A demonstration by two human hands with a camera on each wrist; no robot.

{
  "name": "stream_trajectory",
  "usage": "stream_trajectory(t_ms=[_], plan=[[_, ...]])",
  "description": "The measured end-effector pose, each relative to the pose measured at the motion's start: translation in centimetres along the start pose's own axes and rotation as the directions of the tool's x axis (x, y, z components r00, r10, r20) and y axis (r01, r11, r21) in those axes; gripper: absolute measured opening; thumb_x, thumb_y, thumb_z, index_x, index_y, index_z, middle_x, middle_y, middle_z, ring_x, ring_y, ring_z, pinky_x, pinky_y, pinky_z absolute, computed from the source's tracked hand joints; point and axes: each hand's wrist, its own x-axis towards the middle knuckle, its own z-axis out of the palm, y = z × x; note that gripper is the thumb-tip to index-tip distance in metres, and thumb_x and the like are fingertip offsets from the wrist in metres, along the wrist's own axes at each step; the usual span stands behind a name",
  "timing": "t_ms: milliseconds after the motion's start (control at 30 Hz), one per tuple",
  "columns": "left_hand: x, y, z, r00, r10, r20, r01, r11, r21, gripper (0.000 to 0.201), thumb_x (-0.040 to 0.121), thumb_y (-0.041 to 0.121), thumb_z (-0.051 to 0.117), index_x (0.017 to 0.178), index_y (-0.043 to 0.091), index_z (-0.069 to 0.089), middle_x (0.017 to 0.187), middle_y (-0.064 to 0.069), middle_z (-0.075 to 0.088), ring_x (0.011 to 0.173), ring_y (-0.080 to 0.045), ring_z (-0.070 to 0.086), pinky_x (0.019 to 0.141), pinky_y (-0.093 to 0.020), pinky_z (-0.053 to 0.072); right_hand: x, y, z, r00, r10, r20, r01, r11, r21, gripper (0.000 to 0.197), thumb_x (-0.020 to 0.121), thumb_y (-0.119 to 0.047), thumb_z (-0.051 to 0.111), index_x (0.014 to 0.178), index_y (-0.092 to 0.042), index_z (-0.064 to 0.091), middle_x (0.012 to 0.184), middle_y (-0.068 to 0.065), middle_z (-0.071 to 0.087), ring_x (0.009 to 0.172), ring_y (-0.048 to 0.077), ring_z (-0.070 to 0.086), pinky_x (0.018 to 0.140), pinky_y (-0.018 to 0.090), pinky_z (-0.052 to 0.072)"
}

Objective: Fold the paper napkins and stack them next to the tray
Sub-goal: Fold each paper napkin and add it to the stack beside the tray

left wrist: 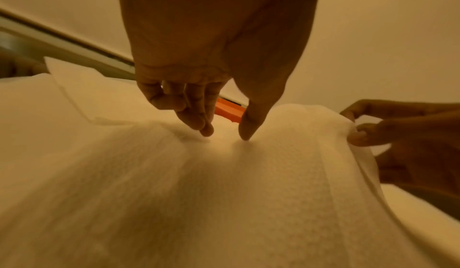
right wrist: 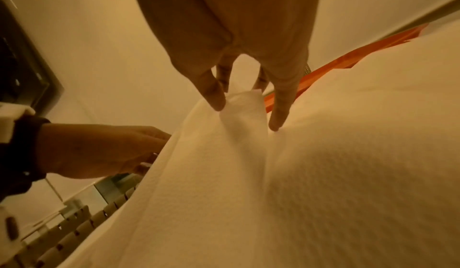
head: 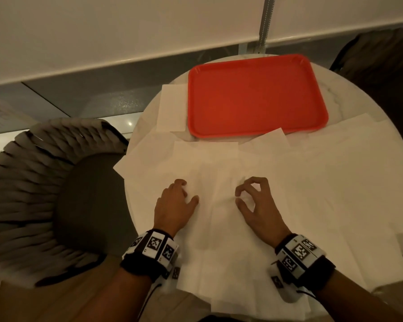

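Several white paper napkins lie unfolded and overlapping on a round marble table point(head: 349, 94). Both hands work on the top napkin point(head: 216, 219) in the middle. My left hand point(head: 190, 191) has curled fingers and thumb nipping the napkin point(left wrist: 224, 193) near its left edge. My right hand point(head: 237, 196) pinches a raised ridge of the same napkin point(right wrist: 248, 173) between thumb and fingers point(right wrist: 219, 105). The red tray point(head: 254, 96) sits empty at the far side. One folded napkin point(head: 171, 108) lies just left of the tray.
A grey woven chair point(head: 44, 182) stands close to the table's left edge. A dark seat back point(head: 382, 61) is at the far right. A wall and window sill run behind the table. Napkins hang over the near and left table edges.
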Motion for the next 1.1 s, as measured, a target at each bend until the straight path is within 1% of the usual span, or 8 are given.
stream_trajectory(t_ms=[67,167,300,433,533,733,933,1100], plan=[[-0.1,0.4,-0.2,0.999,-0.035,0.001,0.035,0.992,-0.121,0.050,0.090,0.043,0.065,0.133,0.022,0.049,0.105,0.008,0.060,0.106,-0.019,0.059,0.095,-0.041,0.049,0.0,-0.5,-0.9,0.998,-0.039,-0.042,0.041,0.998,0.045,0.022,0.088,-0.006,0.065,0.099,-0.024,0.060,0.123,-0.002,0.038,0.117,-0.012,0.042,0.093,0.001,0.034],[-0.5,1.5,-0.7,0.999,-0.027,0.026,0.033,0.965,-0.260,0.045,0.096,0.041,0.059,0.134,0.020,0.051,0.109,0.003,0.064,0.108,-0.021,0.060,0.095,-0.037,0.049,0.5,-0.3,-2.1,0.987,0.158,-0.014,-0.148,0.950,0.273,0.046,0.080,-0.003,0.073,0.113,-0.032,0.056,0.128,0.000,0.038,0.118,0.013,0.051,0.099,0.032,0.049],[-1.5,2.9,-0.9,0.982,-0.037,0.186,0.112,0.906,-0.409,0.053,0.099,0.059,0.041,0.136,0.023,0.051,0.134,0.003,0.058,0.125,-0.022,0.053,0.107,-0.037,0.037,1.1,-0.6,-3.3,0.804,0.522,0.284,-0.486,0.304,0.819,0.077,0.075,0.012,0.073,0.132,-0.027,0.039,0.128,0.020,0.057,0.103,0.030,0.063,0.080,0.043,0.056],[-2.1,3.4,-0.5,0.964,0.068,0.258,0.097,0.811,-0.577,0.034,0.095,0.052,0.056,0.084,0.019,0.057,0.082,0.010,0.058,0.083,-0.013,0.054,0.082,-0.032,0.044,1.8,0.1,-3.6,0.738,0.547,0.396,-0.564,0.177,0.807,0.057,0.078,0.010,0.071,0.127,-0.012,0.053,0.111,0.019,0.066,0.095,0.026,0.063,0.077,0.033,0.052],[-2.2,4.1,-0.1,0.973,0.137,0.185,-0.010,0.826,-0.564,0.012,0.097,0.030,0.060,0.094,0.020,0.065,0.084,0.013,0.069,0.074,-0.009,0.063,0.066,-0.022,0.047,1.6,0.8,-3.3,0.695,0.565,0.444,-0.651,0.234,0.722,0.024,0.087,-0.005,0.068,0.110,-0.011,0.064,0.109,0.010,0.069,0.098,0.025,0.064,0.077,0.037,0.054],[-3.3,6.2,1.0,0.984,0.124,0.130,-0.060,0.909,-0.413,0.029,0.092,0.040,0.066,0.111,0.020,0.056,0.091,0.003,0.068,0.053,-0.003,0.066,0.055,-0.019,0.050,1.2,1.5,-2.2,0.739,0.584,0.336,-0.640,0.455,0.619,0.026,0.086,-0.006,0.071,0.109,-0.008,0.061,0.109,0.016,0.071,0.093,0.030,0.071,0.066,0.034,0.059],[-3.8,7.2,2.6,0.944,0.161,0.290,0.005,0.867,-0.498,0.042,0.094,0.062,0.048,0.114,0.027,0.063,0.100,0.006,0.074,0.084,-0.008,0.071,0.080,-0.030,0.058,1.6,1.2,-1.5,0.717,0.589,0.373,-0.677,0.458,0.577,0.037,0.094,-0.043,0.058,0.110,-0.012,0.068,0.103,0.012,0.075,0.095,0.029,0.072,0.079,0.039,0.058],[-2.4,5.3,2.7,0.982,0.141,0.123,-0.062,0.867,-0.495,0.018,0.097,0.036,0.059,0.110,0.025,0.065,0.102,0.007,0.069,0.089,-0.005,0.065,0.075,-0.014,0.045,1.6,0.2,-0.9,0.825,0.513,0.239,-0.563,0.709,0.424,0.018,0.088,-0.022,0.070,0.104,-0.015,0.071,0.100,0.005,0.076,0.092,0.023,0.071,0.080,0.037,0.058]])
